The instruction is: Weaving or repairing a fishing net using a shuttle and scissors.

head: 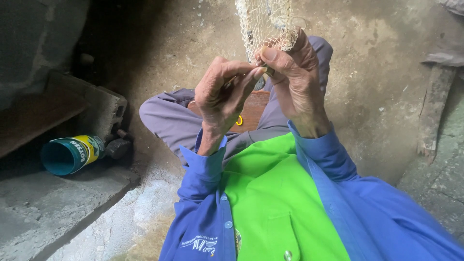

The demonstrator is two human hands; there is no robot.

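Note:
A pale knotted net (268, 24) hangs down from the top of the view. My right hand (297, 79) pinches its lower edge between thumb and fingers. My left hand (222, 94) is closed right beside it, fingertips meeting the right thumb, gripping a thin tool or twine that is mostly hidden. Both hands are raised above my lap, with blue sleeves over a green shirt. A brown wooden piece (253, 111) rests on my grey trousers under the hands, and a small yellow loop shows by my left wrist.
A teal and yellow can (70, 153) lies on its side at the left beside a dark stone (117, 147) and a concrete block (104, 108). A concrete step (48, 203) is at lower left. Rough concrete floor lies ahead, with a plank (432, 111) at right.

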